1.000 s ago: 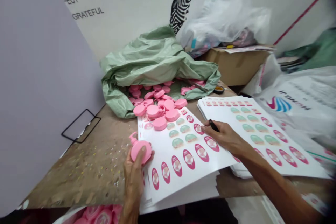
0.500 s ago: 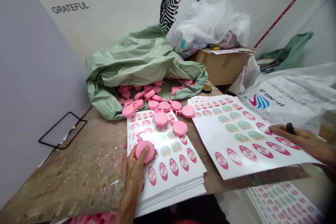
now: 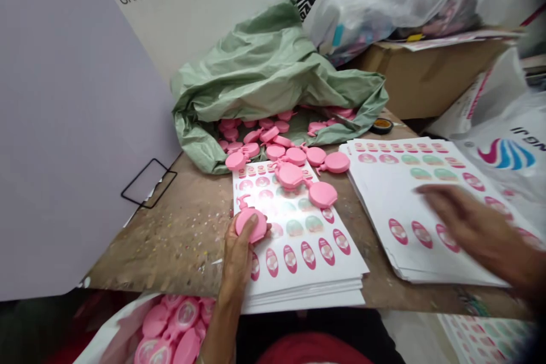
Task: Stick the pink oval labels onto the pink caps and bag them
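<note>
My left hand (image 3: pixel 239 244) is closed on a pink round compact (image 3: pixel 251 224) with a hooked tab on top. The thumb presses its face, above a stack of printed sticker sheets (image 3: pixel 298 287). Two more pink compacts, one of them the near compact (image 3: pixel 323 194), lie on that stack's upper part. Over a second stack of sticker sheets (image 3: pixel 396 199) on the right is my right hand (image 3: pixel 473 227), blurred by motion. Its fingers point left across a blank part of the top sheet, and whether they hold anything is unclear.
A green sack (image 3: pixel 256 79) spills several pink compacts at the back. Near it are a roll of tape (image 3: pixel 381 125), a cardboard box (image 3: pixel 418 79) and plastic bags (image 3: pixel 503 142). A black wire frame (image 3: pixel 149 182) stands left. Below the table edge sits a bag of pink compacts (image 3: pixel 170 330).
My right hand has left the top sheet's right side and moved in over its middle. That sheet now lies back on its stack. My left hand keeps the compact; the view has shifted.
</note>
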### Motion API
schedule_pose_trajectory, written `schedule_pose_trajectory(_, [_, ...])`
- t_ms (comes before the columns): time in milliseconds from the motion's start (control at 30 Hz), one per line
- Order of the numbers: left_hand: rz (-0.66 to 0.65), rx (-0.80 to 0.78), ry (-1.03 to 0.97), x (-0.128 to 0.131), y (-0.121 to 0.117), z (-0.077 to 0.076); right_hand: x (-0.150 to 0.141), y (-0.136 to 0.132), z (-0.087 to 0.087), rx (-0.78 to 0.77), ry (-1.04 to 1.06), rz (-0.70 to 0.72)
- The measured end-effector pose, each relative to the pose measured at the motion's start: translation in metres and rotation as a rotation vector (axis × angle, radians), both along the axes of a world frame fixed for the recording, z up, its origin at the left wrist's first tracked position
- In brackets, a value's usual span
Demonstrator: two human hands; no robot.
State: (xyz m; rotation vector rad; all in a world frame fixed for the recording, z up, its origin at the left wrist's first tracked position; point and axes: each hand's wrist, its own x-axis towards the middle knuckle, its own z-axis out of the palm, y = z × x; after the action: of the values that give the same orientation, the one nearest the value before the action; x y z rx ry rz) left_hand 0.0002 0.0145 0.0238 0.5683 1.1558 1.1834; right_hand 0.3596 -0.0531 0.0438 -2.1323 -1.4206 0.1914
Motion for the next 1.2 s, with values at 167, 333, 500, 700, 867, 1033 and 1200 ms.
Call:
schedule_pose_trajectory(167, [0.012, -0.054, -0.011, -0.013, -0.014, -0.004, -0.122, 0.043, -0.02, -0.177, 0.286, 0.472])
schedule_pose_trajectory(333, [0.026, -0.065, -0.028, -0.031, -0.025, -0.005, -0.142, 0.062, -0.023, -0.12, 0.075, 0.324])
schedule_pose_trajectory(500, [-0.012, -0.046, 0.028, -0.033, -0.021, -0.007, -0.189, 0.051, -0.028, -0.019, 0.002, 0.521])
schedule_pose_trajectory(700, [-0.07, -0.031, 0.087, -0.024, -0.021, -0.009, -0.214, 0.047, -0.046, 0.044, -0.206, 0.581])
schedule_pose_trajectory(867, [-0.126, -0.047, 0.146, -0.023, -0.021, -0.01, -0.209, 0.048, -0.051, 0.054, -0.326, 0.6])
schedule_pose_trajectory(1033, [-0.191, -0.052, 0.148, -0.025, -0.019, -0.012, -0.209, 0.047, -0.053, 0.076, -0.341, 0.619])
schedule_pose_trajectory(1200, [-0.218, -0.032, 0.169, -0.025, -0.018, -0.011, -0.207, 0.048, -0.056, 0.103, -0.217, 0.646])
